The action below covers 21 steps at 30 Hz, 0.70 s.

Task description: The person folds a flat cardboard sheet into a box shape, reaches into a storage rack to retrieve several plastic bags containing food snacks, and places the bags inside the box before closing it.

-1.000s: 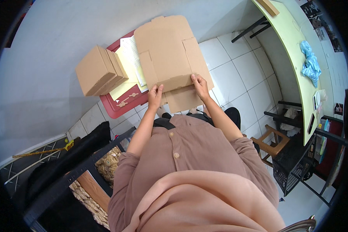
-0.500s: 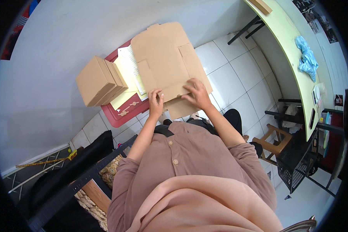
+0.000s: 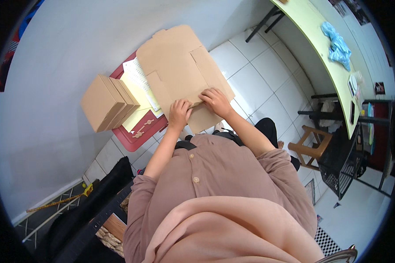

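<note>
As the left hand [image 3: 180, 114] and right hand [image 3: 217, 103] curl over the cardboard sheet's [image 3: 173, 63] near fold, grip unclear, creasing seems in hand, calling for even pressure.

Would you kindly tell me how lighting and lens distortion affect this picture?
Head view: the table bows along its edge and the corners fall to black; head view again: the floor tiles catch bright sheen, a soft shadow darkens the wall beside the boxes, and the cardboard shows no obvious glare.
</note>
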{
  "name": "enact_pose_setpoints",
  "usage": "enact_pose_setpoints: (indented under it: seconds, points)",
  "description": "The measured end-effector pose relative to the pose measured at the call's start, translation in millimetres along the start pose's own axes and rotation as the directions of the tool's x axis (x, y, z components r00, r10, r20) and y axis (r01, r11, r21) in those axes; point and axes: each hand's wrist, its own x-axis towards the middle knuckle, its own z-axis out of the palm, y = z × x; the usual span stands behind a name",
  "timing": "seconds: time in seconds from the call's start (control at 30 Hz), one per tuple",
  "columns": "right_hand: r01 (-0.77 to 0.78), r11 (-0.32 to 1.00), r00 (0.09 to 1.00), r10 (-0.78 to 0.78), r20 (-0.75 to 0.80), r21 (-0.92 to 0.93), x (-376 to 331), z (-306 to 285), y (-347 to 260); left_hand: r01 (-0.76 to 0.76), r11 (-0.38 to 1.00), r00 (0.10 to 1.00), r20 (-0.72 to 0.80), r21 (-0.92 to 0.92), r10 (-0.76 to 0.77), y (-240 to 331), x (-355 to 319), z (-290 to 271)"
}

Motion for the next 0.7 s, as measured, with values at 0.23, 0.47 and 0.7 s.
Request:
enact_pose_setpoints:
  seconds: [0.23,0.47,0.7]
  points:
    - [0.105,0.984,0.986,-0.122,-0.111,-0.146,4,0,-17,0.032,0.998,0.999,-0.003,-0.055,-0.033,-7,0,11]
    - [-0.06,0.994,0.998,0.062,0.02,-0.093,-3,13,-33,-0.002,1.0,0.999,-0.037,-0.028,0.001,-4,1,7]
    - [-0.333,0.915,0.933,0.354,-0.059,0.228,-18,10,-40,-0.019,0.998,1.0,-0.018,0.059,0.02,-14,2,5]
